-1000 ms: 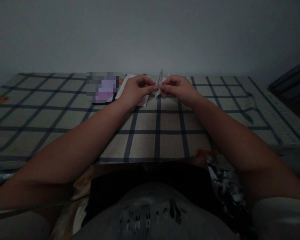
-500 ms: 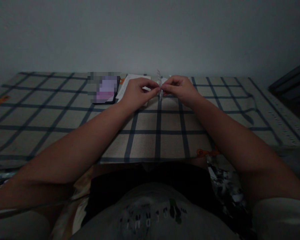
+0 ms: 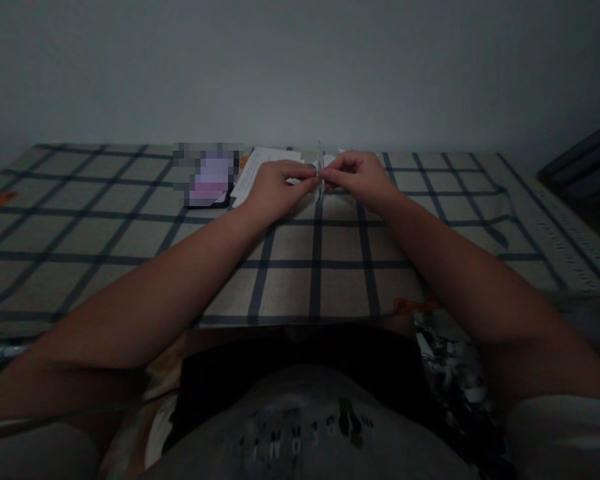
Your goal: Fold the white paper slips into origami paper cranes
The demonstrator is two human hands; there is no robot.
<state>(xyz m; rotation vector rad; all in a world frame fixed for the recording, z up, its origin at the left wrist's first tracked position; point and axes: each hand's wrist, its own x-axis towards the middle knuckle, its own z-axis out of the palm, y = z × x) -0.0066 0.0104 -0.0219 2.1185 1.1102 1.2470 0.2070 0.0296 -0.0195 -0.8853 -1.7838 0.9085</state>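
Both my hands meet over the far part of the table, pinching a thin whitish piece (image 3: pixel 320 155) that stands upright and edge-on to me; it looks like folded paper, though the dim light hides its details. My left hand (image 3: pixel 279 187) grips it from the left between thumb and fingertips. From the right, my right hand (image 3: pixel 363 179) pinches it at about the same height. Behind my left hand lies a white printed sheet of paper (image 3: pixel 260 165), partly covered by that hand. Bits of white paper (image 3: pixel 330 161) show behind the held piece.
A phone (image 3: pixel 210 179) with a lit, partly blurred screen lies left of the printed sheet. The checked tablecloth (image 3: pixel 290 287) covers the table, which backs onto a plain wall (image 3: pixel 300 73). A dark slatted object (image 3: pixel 585 167) stands at the far right.
The held piece has turned slightly and now stands more upright between my fingertips. My left hand has dropped very slightly; the right has barely moved.
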